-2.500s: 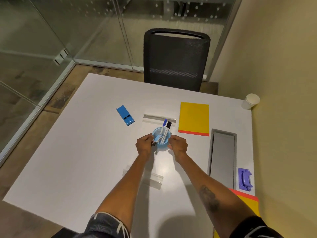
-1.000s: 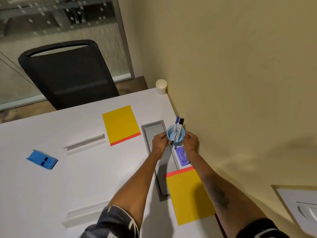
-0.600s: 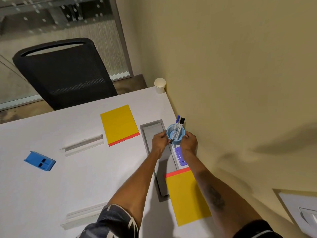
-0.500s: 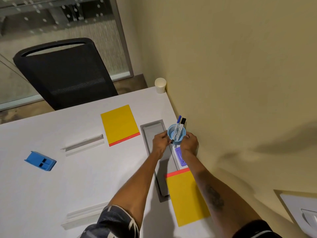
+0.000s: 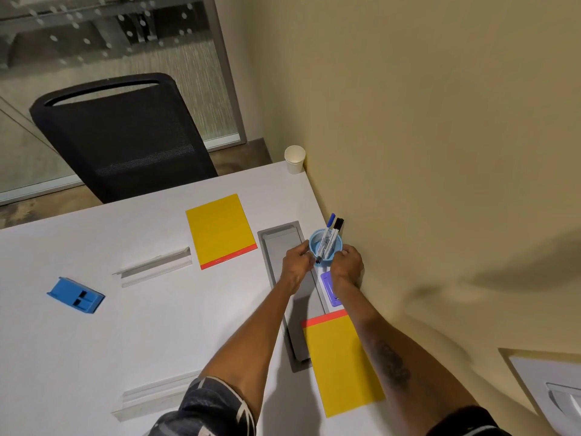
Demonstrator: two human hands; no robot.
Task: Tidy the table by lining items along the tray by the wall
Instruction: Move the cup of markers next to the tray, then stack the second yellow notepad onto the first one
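Since half a second ago, edging the blue mesh pen cup [image 5: 325, 248] slightly closer to the wall [image 5: 440, 152], both hands still on it. Left hand [image 5: 297, 265] pressing fingers against the cup's left side, right hand [image 5: 345, 265] wrapping the right side, so both grasping the cup between them. Standing in the cup and leaning toward the wall: a blue-capped marker [image 5: 327, 234] and a black-capped marker [image 5: 334, 236]. Sitting on the narrow strip of white table [image 5: 94, 341] between the grey recessed tray [image 5: 276, 243] and the wall, though whether resting on the surface or lifted just off it cannot be told. Lying just behind the right wrist, along the same strip, a purple hole punch [image 5: 328, 286], and beyond that a yellow notepad with a red edge [image 5: 341, 363] overlapping the tray's near end. Lying left of the tray, a second yellow notepad [image 5: 220, 229]; farther left, a clear ruler-like strip [image 5: 154, 265] and a blue stapler-like block [image 5: 75, 295]. Standing in the far corner against the wall, a white paper cup [image 5: 295, 158].
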